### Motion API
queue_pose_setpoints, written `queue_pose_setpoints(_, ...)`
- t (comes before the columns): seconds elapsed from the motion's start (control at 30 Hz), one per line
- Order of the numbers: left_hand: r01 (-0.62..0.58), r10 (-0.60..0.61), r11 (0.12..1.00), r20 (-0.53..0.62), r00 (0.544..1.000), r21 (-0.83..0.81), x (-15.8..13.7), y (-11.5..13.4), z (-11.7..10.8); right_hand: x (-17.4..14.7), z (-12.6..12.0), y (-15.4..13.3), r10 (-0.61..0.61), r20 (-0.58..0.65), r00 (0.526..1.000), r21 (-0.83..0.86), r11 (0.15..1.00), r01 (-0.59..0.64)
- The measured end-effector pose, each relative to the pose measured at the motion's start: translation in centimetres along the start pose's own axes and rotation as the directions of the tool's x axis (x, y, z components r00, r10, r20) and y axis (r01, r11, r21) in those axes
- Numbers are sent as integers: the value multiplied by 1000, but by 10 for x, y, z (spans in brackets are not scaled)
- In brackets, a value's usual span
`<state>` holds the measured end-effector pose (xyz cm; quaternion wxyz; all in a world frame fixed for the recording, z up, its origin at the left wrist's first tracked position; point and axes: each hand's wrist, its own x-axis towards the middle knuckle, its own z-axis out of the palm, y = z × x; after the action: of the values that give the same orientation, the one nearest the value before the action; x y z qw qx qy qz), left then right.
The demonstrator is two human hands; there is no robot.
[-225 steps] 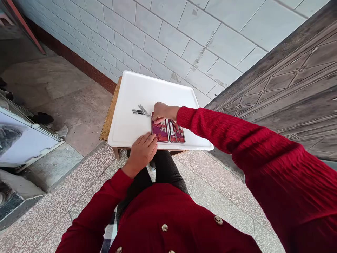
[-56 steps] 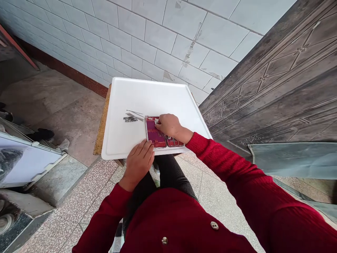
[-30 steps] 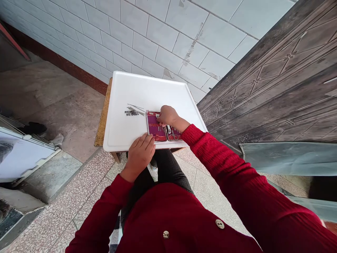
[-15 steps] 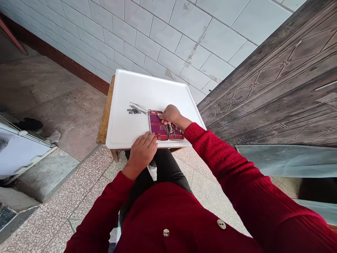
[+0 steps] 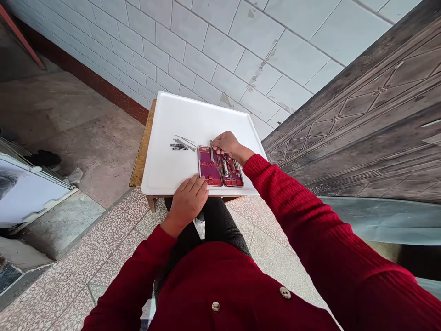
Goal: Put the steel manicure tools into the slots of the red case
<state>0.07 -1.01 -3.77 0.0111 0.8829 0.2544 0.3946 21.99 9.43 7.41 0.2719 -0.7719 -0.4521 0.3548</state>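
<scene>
A manicure case (image 5: 215, 172) with a red and purple lining lies unfolded near the front edge of a white tray-like top (image 5: 165, 170). Small scissors (image 5: 231, 180), a nail clipper (image 5: 226, 169) and other metal tools sit in its right half. My right hand (image 5: 225, 143) is closed in a pinch on a slim, flat metal manicure tool (image 5: 211, 151), held upright over the case's left half; its exact kind is unclear. My left hand (image 5: 190, 197) lies with fingers stretched out, fingertips touching the case's near left corner. Its thumb is hidden.
Left of the case lie several slim metal tools and nail clippers (image 5: 179, 146) in a small group. The top rests on a wooden table (image 5: 140, 156) against a tiled wall (image 5: 193, 59). A brown patterned metal door (image 5: 344, 119) stands at right.
My right hand has lifted slightly off the case, and the slim metal tool now shows upright in its fingers. The left hand stays at the case's corner. The view has shifted slightly.
</scene>
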Motion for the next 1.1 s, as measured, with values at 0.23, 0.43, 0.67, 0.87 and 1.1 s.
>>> queue_pose_setpoints(0.23, 25, -25, 1000, 39, 999, 6, -1, 3, -4, 31, 14, -43, -242, 126, 962, -271, 924, 268)
queue_pose_setpoints(0.43, -6, 3, 996, 33, 999, 94, 1, 4, -8, 46, 46, -80, -318, 302, 899, -528, 729, 436)
queue_pose_setpoints(0.67, -22, 20, 992, 15, 1000, 125, 4, 5, -11, 43, 38, -72, -333, 306, 892, -485, 752, 447)
queue_pose_setpoints(0.87, -30, 31, 993, -11, 999, 116, 7, 4, -11, -1, -2, -34, -128, 265, 956, -576, 774, 264)
queue_pose_setpoints(1.1, -22, 25, 995, -25, 999, 94, 5, 3, -8, -41, 1, -4, -139, 107, 985, -751, 637, 171)
